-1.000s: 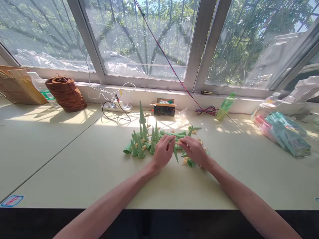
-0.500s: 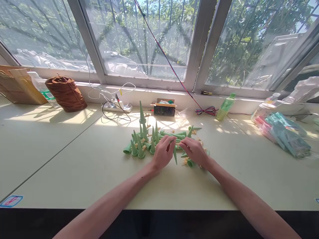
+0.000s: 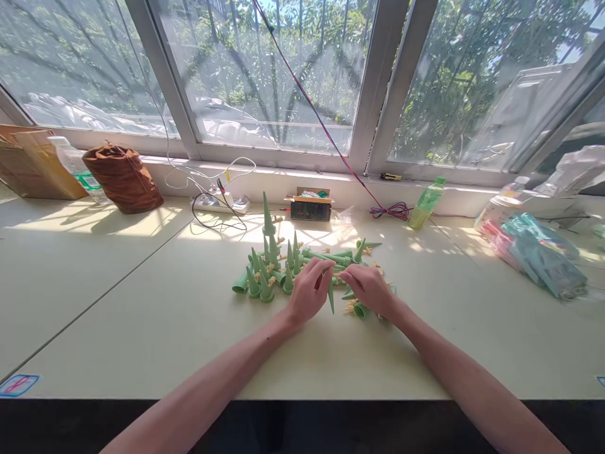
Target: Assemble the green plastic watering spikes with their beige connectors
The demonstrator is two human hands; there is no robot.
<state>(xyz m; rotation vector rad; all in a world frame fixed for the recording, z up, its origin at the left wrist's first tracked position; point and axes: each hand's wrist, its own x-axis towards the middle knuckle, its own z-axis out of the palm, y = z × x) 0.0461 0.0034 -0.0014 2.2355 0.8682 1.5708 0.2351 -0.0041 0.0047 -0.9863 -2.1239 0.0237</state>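
Observation:
Green plastic cone-shaped spikes (image 3: pixel 266 287) stand and lie in a cluster on the table, with small beige plastic fittings (image 3: pixel 350 307) scattered among them. My left hand (image 3: pixel 309 290) is closed round one green spike (image 3: pixel 331 299), whose point hangs down toward the table. Close on its right, my right hand (image 3: pixel 366 285) is pinched, fingertips toward the top of that spike. A small beige piece seems to be at those fingertips, though the fingers hide most of it. An open-ended green tube (image 3: pixel 360 310) lies just below my right hand.
Behind the cluster stand a small open box (image 3: pixel 311 210) and a power strip (image 3: pixel 220 202) with cables. A brown drawstring bag (image 3: pixel 123 178) is at the left, a green bottle (image 3: pixel 426 203) at the back right. Plastic packets (image 3: pixel 546 255) lie far right.
Both hands stay nearly in place, close together at the spike. The whole view has shifted very slightly; nothing has visibly been let go or picked up.

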